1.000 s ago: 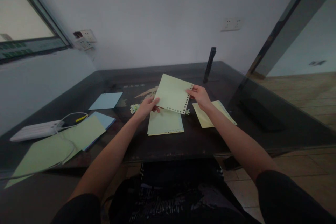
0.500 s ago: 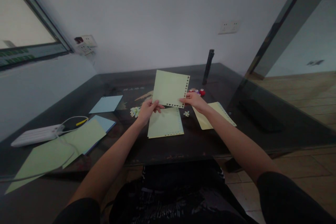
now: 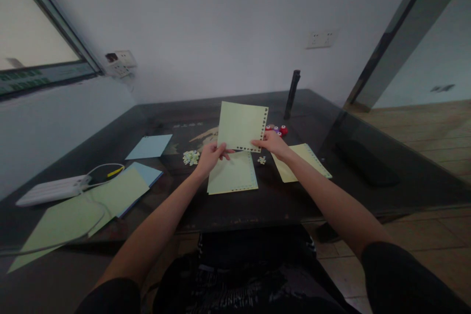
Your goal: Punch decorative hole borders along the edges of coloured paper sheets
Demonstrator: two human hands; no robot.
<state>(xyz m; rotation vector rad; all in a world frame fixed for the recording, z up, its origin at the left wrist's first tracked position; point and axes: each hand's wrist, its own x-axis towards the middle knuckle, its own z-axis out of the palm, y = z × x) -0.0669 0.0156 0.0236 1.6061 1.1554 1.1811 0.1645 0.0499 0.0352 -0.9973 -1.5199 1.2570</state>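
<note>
1. Your left hand (image 3: pixel 210 157) and right hand (image 3: pixel 275 144) are both pinching that pale green hole-edged sheet (image 3: pixel 241 125).
2. It's tilted up above your tabletop (image 3: pixel 228 212), near the far end of the paper stack (image 3: pixel 231 176).

The left hand (image 3: pixel 210 158) covers the paper stack's (image 3: pixel 233 177) far left corner.

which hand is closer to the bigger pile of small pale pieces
Left. The left hand is just right of the pile of small pale pieces, at the punched sheet's lower left corner; the right hand is farther right, holding near its lower right corner.
</note>
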